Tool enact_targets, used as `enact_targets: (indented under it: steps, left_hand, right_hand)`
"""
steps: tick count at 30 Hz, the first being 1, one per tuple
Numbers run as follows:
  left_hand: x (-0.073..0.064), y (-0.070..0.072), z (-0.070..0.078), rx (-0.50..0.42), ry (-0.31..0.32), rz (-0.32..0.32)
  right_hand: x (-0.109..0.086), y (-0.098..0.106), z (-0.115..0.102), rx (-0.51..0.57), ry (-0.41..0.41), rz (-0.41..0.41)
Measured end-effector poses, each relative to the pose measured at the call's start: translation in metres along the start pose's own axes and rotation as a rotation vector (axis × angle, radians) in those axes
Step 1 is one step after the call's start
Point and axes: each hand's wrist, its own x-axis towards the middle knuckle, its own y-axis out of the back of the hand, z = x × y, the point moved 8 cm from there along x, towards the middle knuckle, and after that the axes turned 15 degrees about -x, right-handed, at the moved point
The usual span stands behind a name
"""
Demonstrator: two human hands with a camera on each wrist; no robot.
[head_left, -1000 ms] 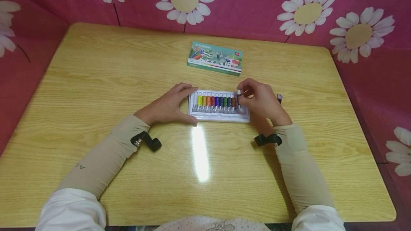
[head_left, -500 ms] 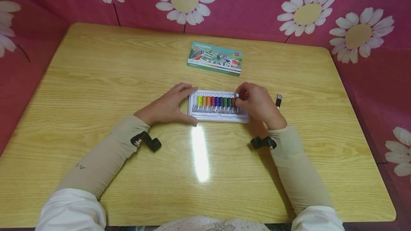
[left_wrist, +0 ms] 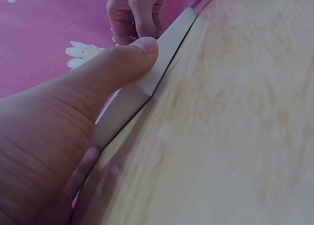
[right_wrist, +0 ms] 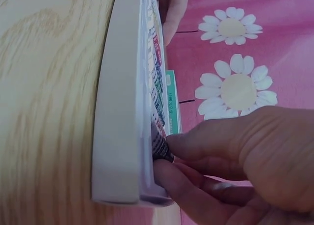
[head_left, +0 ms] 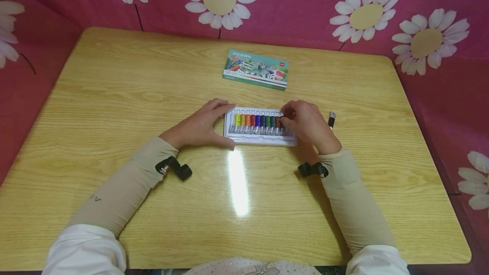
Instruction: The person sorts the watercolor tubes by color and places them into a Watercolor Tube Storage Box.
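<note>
A white plastic tray (head_left: 263, 141) lies mid-table in the head view, with a row of paint tubes (head_left: 258, 122) in several colours, from yellow to dark brown. My left hand (head_left: 202, 125) spans the tray's left end, thumb on the near edge and fingers on the far edge. At the right end, my right hand (head_left: 310, 123) pinches a dark paint tube (right_wrist: 161, 145) between thumb and fingers, low in the tray at the end of the row. Its cap is hidden by the fingers. In the left wrist view, the left thumb presses the tray's side wall (left_wrist: 127, 107).
A green paint box (head_left: 256, 70) with flower pictures lies behind the tray. One loose tube with a dark label (head_left: 332, 120) lies on the wooden table (head_left: 172, 224) right of my right hand. A pink cloth with daisies (head_left: 290, 3) hangs behind the table.
My right hand has moved slightly left and down with the dark tube, which now lies lower in the tray's right end. The loose tube on the right has come into fuller view. The left hand stays put.
</note>
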Motion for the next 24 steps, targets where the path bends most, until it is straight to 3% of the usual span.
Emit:
enact_targets:
  steps: [15,24]
  left_hand:
    - [0.001,0.0,0.0,0.01,-0.007,-0.001]
    - [0.001,0.0,-0.001,0.007,-0.007,0.0]
  right_hand:
    - [-0.003,0.005,-0.01,-0.11,0.041,0.114]
    - [-0.003,0.004,-0.01,-0.1,0.043,0.102]
